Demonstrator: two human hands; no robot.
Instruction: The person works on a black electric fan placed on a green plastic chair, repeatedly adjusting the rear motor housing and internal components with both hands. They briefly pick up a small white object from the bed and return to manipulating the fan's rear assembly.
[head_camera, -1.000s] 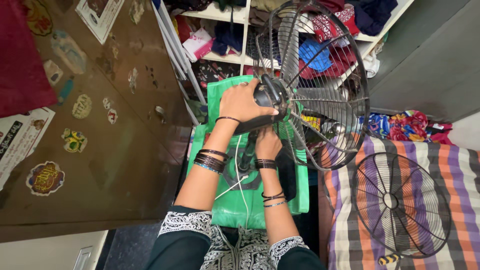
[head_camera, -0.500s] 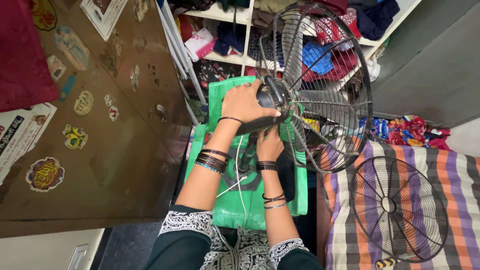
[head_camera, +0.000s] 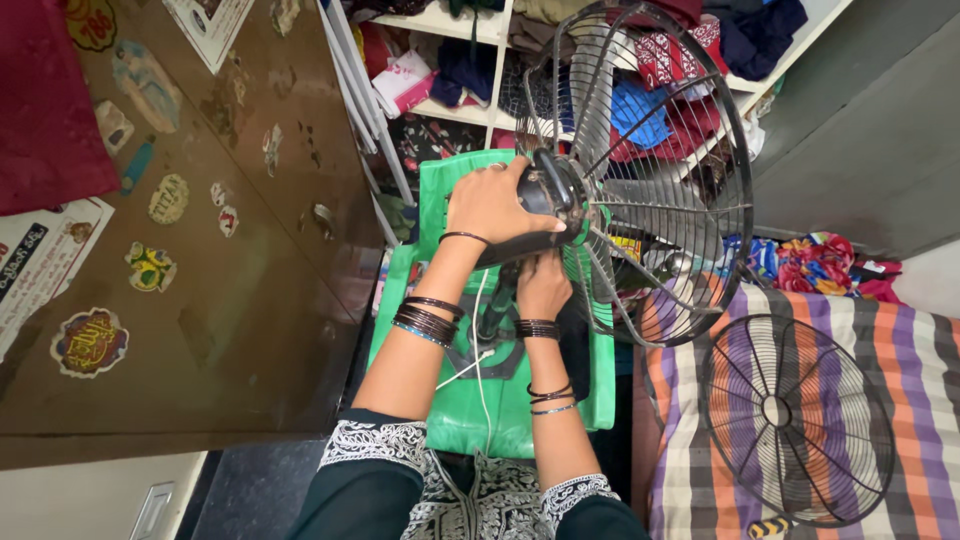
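A table fan stands on a green plastic chair (head_camera: 520, 420). My left hand (head_camera: 490, 205) is closed over the back of the black fan motor housing (head_camera: 550, 185). Just below it, my right hand (head_camera: 543, 288) grips the fan's neck under the motor. The rear wire guard (head_camera: 680, 190) is still on the fan, with the blades inside it, facing away to the right. The detached front wire guard (head_camera: 795, 415) lies flat on a striped bed at the right. A white cord (head_camera: 478, 355) runs down over the fan's dark base.
A brown metal cupboard door (head_camera: 200, 300) with stickers fills the left. Open shelves (head_camera: 470, 110) stuffed with folded clothes stand behind the fan. The striped bedsheet (head_camera: 920, 370) is at the right, with a bundle of colourful cloth (head_camera: 820, 260) at its far end.
Both hands keep their hold on the fan. The view has shifted slightly, and the fan head sits a little higher and more to the right in it.
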